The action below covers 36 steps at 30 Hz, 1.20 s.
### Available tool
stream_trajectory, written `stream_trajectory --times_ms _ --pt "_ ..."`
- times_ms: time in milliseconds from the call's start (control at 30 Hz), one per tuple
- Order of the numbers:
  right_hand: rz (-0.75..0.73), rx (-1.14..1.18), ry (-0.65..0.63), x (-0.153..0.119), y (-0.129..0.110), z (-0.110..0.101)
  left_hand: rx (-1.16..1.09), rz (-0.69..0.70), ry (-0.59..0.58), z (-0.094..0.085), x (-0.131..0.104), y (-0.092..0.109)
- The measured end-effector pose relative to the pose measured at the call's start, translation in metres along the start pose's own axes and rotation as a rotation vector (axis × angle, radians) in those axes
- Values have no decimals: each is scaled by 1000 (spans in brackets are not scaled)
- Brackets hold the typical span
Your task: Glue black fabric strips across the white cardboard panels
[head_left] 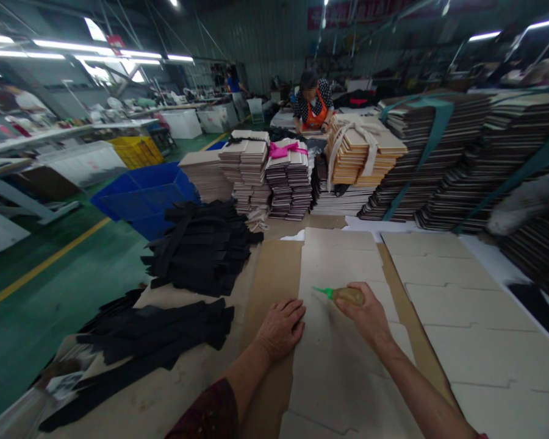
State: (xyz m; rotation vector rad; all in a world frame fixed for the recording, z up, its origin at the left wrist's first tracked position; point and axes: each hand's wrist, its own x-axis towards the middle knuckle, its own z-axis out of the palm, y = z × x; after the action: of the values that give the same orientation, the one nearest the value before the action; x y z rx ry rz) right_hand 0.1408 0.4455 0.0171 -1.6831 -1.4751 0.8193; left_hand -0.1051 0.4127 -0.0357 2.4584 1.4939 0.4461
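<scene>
Pale flat panels (341, 262) lie overlapping in a column in front of me. My right hand (363, 308) is wrapped round a small bottle (350, 296) with a green nozzle, tilted so the tip points left, close above the panels. At the column's left edge my left hand (282, 327) lies palm down, fingers spread, holding nothing, its fingertips at the panels' edge. A second column of pale panels (462, 299) lies to the right. Brown board (274, 274) shows beneath and between the columns.
Black strips (201, 247) lie piled at the left, with more strips (165, 332) nearer me. A blue crate (141, 198) stands beyond. Tied stacks of panels (288, 183) line the back, and taller stacks (432, 146) stand at right. A person in an orange apron (318, 113) bends over behind them.
</scene>
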Motion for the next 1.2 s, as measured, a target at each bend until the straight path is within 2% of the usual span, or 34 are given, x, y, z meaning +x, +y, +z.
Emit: stream_trajectory --times_ms 100,233,333,400,533,700,867,1067,1200 --pt "103 90 124 9 4 -8 16 -4 25 -5 12 -1" --pt "21 10 137 30 0 -11 33 37 47 -7 49 -9" --pt "-57 -79 122 45 -3 -3 42 33 54 0 75 -17" --pt "-104 -145 110 52 -4 4 49 -3 62 7 83 -22" --pt "-168 -243 74 60 -6 15 54 -28 73 15 83 -25" --pt "-203 -343 49 65 -7 20 53 -34 81 14 80 -24" --pt "-239 -439 21 70 -12 22 44 -30 81 15 81 -26" --pt "-317 -538 -13 76 -29 24 40 -26 78 16 80 -27" --pt "-322 -566 -13 80 -35 18 38 -19 77 14 80 -26"
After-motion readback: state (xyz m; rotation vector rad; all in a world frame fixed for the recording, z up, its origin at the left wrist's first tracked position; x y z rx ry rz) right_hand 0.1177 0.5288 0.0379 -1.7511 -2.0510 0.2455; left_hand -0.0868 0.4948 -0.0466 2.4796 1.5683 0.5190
